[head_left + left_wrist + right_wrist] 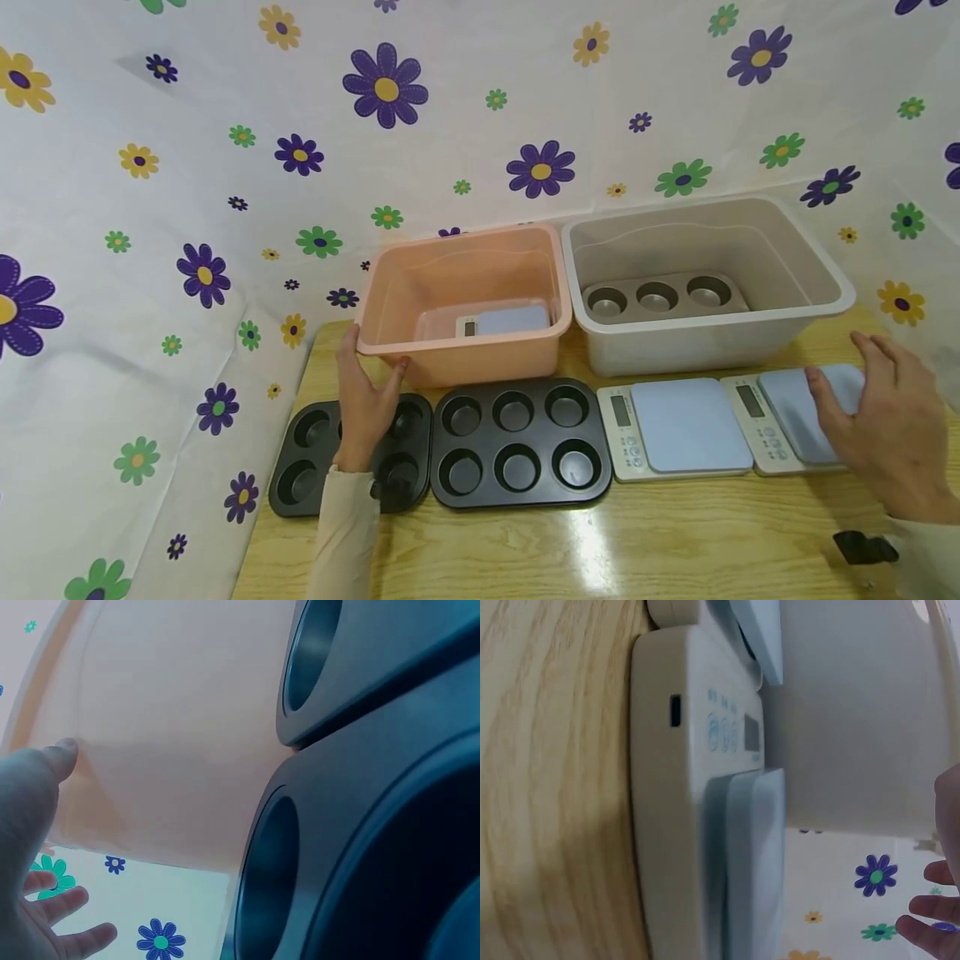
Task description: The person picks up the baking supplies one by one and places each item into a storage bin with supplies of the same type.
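My left hand [365, 408] is at the front left corner of a peach plastic bin [480, 360]. In the left wrist view its thumb [64, 759] lies at the bin's wall, while the other fingers [88, 941] are spread and fairly straight beside the corner. Inside that bin lies a kitchen scale [513, 320]. Over the rightmost kitchen scale [806, 408] hovers my right hand [888, 417], fingers apart, holding nothing. Behind it stands a light grey bin [697, 343] with a brown muffin pan [621, 311] inside.
Two dark muffin pans, one on the left [298, 454] partly behind my left arm and one in the middle [517, 442], lie before the bins. Another scale [690, 425] sits right of them on the wooden table [495, 550]. A flower-patterned cloth [465, 108] hangs behind.
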`<state>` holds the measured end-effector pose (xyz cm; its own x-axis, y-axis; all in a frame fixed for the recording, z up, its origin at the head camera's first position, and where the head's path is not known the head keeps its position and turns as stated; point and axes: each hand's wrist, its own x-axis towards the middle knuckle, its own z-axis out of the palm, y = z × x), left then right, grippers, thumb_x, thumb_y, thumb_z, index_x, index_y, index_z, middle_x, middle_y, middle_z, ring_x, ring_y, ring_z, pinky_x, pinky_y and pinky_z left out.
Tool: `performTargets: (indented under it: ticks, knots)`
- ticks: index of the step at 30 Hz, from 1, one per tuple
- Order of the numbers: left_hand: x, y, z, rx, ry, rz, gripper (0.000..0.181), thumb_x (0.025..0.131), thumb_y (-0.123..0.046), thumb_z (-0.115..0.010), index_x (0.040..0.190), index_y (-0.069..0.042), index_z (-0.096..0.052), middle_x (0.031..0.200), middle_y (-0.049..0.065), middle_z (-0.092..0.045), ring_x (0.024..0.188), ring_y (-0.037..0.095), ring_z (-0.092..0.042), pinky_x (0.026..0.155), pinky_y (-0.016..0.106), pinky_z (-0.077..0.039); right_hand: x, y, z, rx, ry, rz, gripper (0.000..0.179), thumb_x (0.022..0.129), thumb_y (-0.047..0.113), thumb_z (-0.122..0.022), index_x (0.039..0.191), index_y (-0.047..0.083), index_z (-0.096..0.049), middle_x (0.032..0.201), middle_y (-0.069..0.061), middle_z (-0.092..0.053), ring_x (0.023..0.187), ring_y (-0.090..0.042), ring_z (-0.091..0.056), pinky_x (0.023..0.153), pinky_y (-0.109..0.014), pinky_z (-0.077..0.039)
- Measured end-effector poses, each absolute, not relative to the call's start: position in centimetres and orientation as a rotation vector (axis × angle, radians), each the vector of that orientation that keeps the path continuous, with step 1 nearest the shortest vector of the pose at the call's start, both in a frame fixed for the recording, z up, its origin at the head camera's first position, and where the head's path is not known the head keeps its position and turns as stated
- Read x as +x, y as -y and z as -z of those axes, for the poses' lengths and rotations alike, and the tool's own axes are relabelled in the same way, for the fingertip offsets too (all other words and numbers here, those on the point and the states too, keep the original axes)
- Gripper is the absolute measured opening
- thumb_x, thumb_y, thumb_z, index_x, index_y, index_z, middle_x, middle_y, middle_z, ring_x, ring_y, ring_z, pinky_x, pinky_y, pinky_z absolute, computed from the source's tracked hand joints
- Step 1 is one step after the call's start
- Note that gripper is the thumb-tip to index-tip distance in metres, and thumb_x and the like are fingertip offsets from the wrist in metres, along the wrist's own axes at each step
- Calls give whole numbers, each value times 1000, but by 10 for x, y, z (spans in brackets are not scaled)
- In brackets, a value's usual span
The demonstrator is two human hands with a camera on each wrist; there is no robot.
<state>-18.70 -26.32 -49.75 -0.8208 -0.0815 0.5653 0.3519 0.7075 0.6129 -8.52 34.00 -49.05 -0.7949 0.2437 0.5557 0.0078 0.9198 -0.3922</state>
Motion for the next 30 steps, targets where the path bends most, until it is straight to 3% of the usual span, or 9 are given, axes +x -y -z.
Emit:
performTargets:
  ticks: [4, 9, 13, 18, 24, 30]
  knots:
    - [-186, 261, 500, -200, 2332, 1044, 92, 97, -17, -84, 169, -4, -28, 169, 24, -41, 146, 43, -48, 126, 70, -40, -84, -349, 499, -239, 2482, -478, 97, 109, 69, -34, 154, -15, -46, 153, -42, -49, 136, -65, -49, 119, -78, -40]
    - [-186, 260, 504, -172, 2336, 1161, 93, 99, -15, -82, 171, -10, -24, 173, 20, -39, 145, 46, -51, 111, 75, -47, -78, -359, 507, -449, 2656, -475, 83, 112, 53, -41, 161, -13, -36, 163, -41, -38, 147, -64, -40, 122, -78, -34]
    - [-186, 258, 507, -151, 2316, 1281, 92, 101, -13, -80, 172, -16, -22, 173, 19, -39, 143, 50, -56, 112, 76, -50, -76, -364, 511, -566, 2738, -476, 83, 113, 52, -38, 165, -11, -28, 168, -42, -30, 151, -64, -35, 124, -78, -31]
    - [-187, 258, 509, -163, 2254, 1392, 89, 102, -10, -78, 171, -19, -23, 171, 21, -40, 136, 53, -61, 110, 75, -53, -74, -368, 519, -602, 2748, -438, 79, 114, 48, -38, 162, -15, -30, 161, -46, -34, 143, -67, -39, 122, -77, -33]
    - [-187, 260, 512, -178, 2209, 1459, 81, 102, -6, -75, 168, -18, -29, 169, 23, -42, 135, 55, -62, 110, 73, -53, -71, -377, 526, -780, 2880, -490, 81, 114, 48, -31, 165, -13, -20, 163, -48, -24, 148, -68, -31, 124, -76, -29]
    - [-185, 261, 512, -157, 2221, 1443, 73, 104, -7, -73, 165, -16, -34, 170, 24, -43, 141, 57, -60, 111, 70, -51, -72, -379, 528, -898, 2965, -477, 79, 115, 48, -25, 167, -11, -18, 163, -47, -24, 149, -66, -32, 125, -73, -33]
